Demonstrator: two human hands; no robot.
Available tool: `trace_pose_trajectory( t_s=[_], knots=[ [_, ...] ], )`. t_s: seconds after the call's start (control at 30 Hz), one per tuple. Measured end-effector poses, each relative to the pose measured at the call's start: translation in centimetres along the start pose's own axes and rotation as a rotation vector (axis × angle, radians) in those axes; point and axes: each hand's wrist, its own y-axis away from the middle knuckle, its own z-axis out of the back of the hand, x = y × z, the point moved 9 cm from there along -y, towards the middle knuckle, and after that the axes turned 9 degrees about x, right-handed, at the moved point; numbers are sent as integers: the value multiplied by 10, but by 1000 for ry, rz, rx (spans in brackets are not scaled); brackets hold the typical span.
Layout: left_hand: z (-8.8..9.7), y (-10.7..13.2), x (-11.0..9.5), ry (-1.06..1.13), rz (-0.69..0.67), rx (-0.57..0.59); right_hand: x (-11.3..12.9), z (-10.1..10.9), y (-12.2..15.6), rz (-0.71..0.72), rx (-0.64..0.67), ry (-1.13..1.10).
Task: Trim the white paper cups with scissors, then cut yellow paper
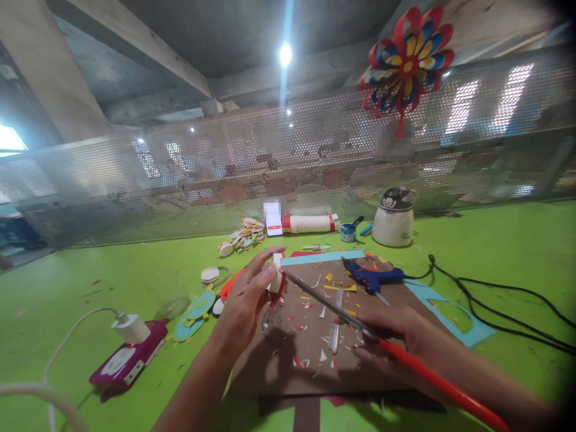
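Observation:
My left hand (pixel 245 303) pinches a small white and red piece (pixel 277 279) between thumb and fingers, holding it above the brown board. In my right hand (pixel 400 330) is a long metal tool with a red handle, which looks like scissors (pixel 330 305). Their narrow tip reaches the white and red piece, and the red handle runs toward the lower right. Part of the grip is hidden behind the tool. Under both hands lies the brown board (pixel 256 375), scattered with white, red and yellow paper scraps (pixel 323 355) and a clear stick (pixel 333 337).
A blue glue gun (pixel 373 276) rests on the board, its black cable (pixel 486 285) trailing right. Left stand a purple power strip (pixel 130 357) and blue discs (pixel 193 318). Behind are white discs (pixel 245 235), a phone (pixel 272 218), a blue jar (pixel 348 233) and a white kettle (pixel 393 225).

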Motion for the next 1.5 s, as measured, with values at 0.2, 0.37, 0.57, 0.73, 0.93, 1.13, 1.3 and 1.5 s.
trace_pose_trajectory(
  t_s=[0.2, 0.37, 0.57, 0.73, 0.93, 1.13, 1.3, 1.5],
  knots=[
    [2, 1, -7, -119, -10, -3, 1, 0, 0, 5, 18, 2],
    [4, 0, -11, -129, -32, 13, 1, 2, 0, 14, -18, 12],
    [6, -1, -8, -106, -18, 82, -2, 1, 0, -1, -18, -14],
    [10, -5, -5, -127, -53, 91, -2, 0, 1, -18, -11, -16],
    [10, -7, -4, -129, -101, 132, 5, 6, 2, 0, -55, -33],
    [9, -6, -4, -111, -96, 158, 1, 5, 4, -15, -63, 47],
    [10, -5, -3, -65, -76, 144, -10, -3, 5, -1, -42, 133],
    [9, -5, -4, -27, -68, 150, -9, -2, 8, -9, -46, 73]
  ],
)
